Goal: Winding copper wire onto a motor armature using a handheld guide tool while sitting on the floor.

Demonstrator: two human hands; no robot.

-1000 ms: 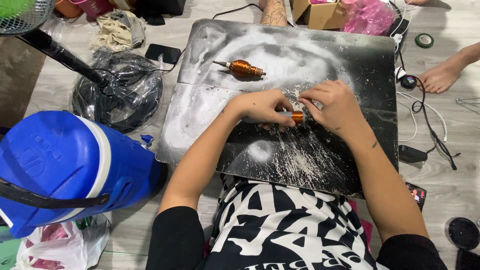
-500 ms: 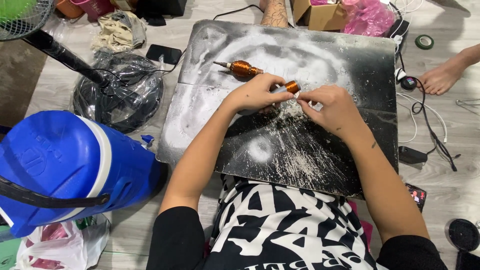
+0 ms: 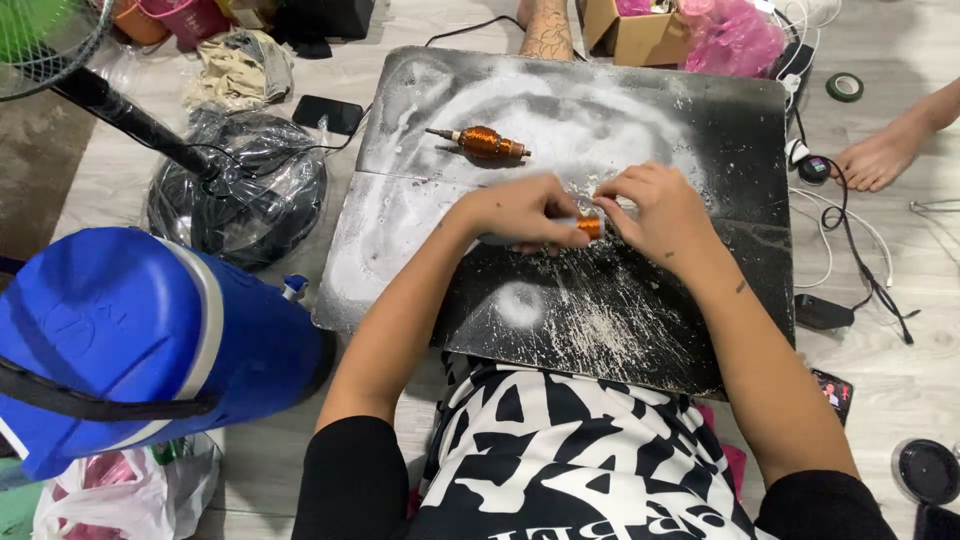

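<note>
My left hand (image 3: 525,212) and my right hand (image 3: 655,208) meet over a black board (image 3: 700,130) dusted with white powder. Both pinch a small copper-wound coil (image 3: 589,227) between their fingers, just above the board. Only the coil's orange end shows between the two hands. A second copper coil on a shaft (image 3: 484,144) lies alone on the board, farther away and to the left of my hands.
A blue drum (image 3: 130,340) lies at the left, with a fan base wrapped in plastic (image 3: 240,190) behind it. Another person's foot (image 3: 885,155) rests at the right near cables (image 3: 850,240), a cardboard box (image 3: 625,30) and a tape roll (image 3: 845,87).
Both hands with the small coil moved away from me half a second ago, then came back down the board toward me. The coil on the shaft has not moved.
</note>
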